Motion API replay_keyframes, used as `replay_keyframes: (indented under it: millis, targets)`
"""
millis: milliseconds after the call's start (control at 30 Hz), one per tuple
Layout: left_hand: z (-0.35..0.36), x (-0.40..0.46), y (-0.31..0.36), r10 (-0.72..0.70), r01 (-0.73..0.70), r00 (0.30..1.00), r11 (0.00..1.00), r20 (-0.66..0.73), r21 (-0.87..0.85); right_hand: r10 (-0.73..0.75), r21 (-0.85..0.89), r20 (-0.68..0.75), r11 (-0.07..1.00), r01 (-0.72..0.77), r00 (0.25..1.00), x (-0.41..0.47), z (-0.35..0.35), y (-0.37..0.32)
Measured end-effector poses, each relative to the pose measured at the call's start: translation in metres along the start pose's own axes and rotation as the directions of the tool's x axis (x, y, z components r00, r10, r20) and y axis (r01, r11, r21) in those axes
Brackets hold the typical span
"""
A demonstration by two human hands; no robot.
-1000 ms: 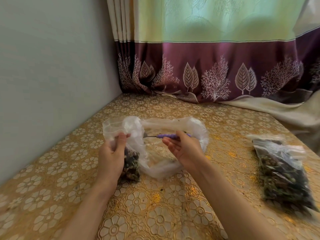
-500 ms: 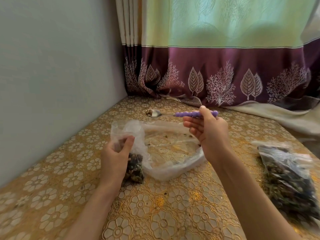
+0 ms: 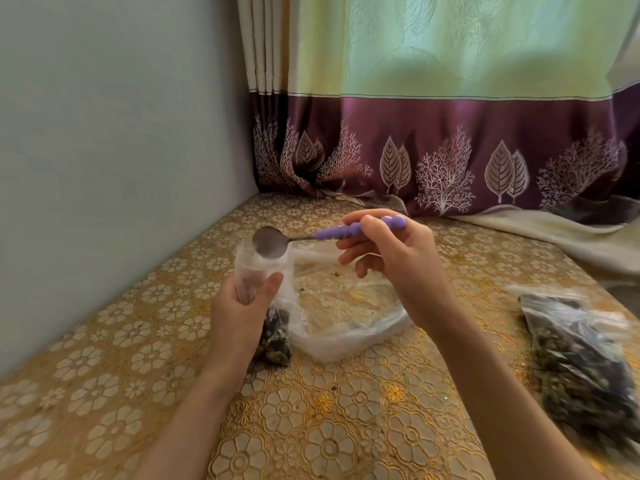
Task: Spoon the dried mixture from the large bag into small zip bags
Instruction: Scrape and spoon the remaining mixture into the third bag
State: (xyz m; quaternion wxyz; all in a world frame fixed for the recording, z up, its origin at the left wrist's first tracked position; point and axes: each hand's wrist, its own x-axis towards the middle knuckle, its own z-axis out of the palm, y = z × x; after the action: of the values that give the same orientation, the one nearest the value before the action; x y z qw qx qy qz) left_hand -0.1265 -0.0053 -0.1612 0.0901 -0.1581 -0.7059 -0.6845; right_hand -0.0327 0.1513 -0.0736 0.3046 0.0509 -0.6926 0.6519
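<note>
Presently: Spoon Tipped at Mouth of Small Bag

Right hand (image 3: 391, 261) has its grip closed round the purple handle of the spoon (image 3: 270, 243); the bowl is tilted at the open mouth of the small bag (image 3: 266, 299). Left hand (image 3: 242, 306) grips that bag upright on the worktop (image 3: 311, 427), dark mixture settled at its bottom. Just beside it, the large bag (image 3: 346, 320) lies slack and looks almost empty.

Risk: the limp mouth could fold shut under a loosened grip, scattering mixture. A few crumbs already lie about.

Count: one spoon, one large bag, one small bag in hand, one filled bag (image 3: 581, 358) well apart at right.
</note>
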Motion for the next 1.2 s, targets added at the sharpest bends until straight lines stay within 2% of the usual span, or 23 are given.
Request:
replay_keyframes:
  millis: [133,233,333,467,567,633,767,967,1100,1200]
  targets:
    - [-0.001,-0.002,-0.003,-0.032,0.03,0.999,0.998,0.026,0.055,0.002,0.089,-0.167,0.996,0.013,0.986,0.004,-0.007,0.006]
    - [0.0,-0.001,-0.006,-0.051,0.048,0.999,0.986,0.014,0.158,-0.035,-0.038,-0.28,0.999,0.025,0.959,0.006,-0.018,0.015]
    - [0.001,-0.001,-0.008,-0.05,0.049,0.999,0.965,0.001,0.258,-0.036,-0.166,-0.358,0.986,-0.026,0.933,0.007,-0.03,0.025]
    - [0.002,-0.002,-0.007,-0.075,0.059,0.996,0.954,0.042,0.294,0.076,-0.148,-0.413,0.978,-0.149,0.908,0.007,-0.041,0.036]
    - [0.005,-0.005,-0.003,-0.028,0.006,0.997,0.96,0.077,0.28,0.153,-0.177,-0.349,0.958,-0.225,0.924,0.007,-0.043,0.043]
    - [0.008,-0.008,0.0,-0.004,-0.028,0.994,0.961,0.114,0.276,0.141,-0.254,-0.329,0.939,-0.231,0.934,0.007,-0.044,0.044]
    - [0.009,-0.008,0.002,-0.045,-0.013,0.974,0.968,0.222,0.252,0.128,-0.392,-0.287,0.888,-0.238,0.949,0.005,-0.044,0.045]
    - [-0.002,-0.002,0.009,-0.047,0.012,0.968,0.99,0.246,0.142,0.196,-0.338,-0.121,0.914,-0.226,0.973,-0.005,-0.038,0.031]
    - [-0.007,0.0,0.014,-0.038,0.001,0.967,0.99,0.252,0.144,0.317,-0.295,-0.004,0.906,-0.304,0.948,-0.019,-0.033,0.022]
    - [-0.01,0.005,0.018,-0.069,0.038,0.971,0.99,0.23,0.138,0.361,-0.236,0.018,0.908,-0.347,0.932,-0.028,-0.029,0.02]
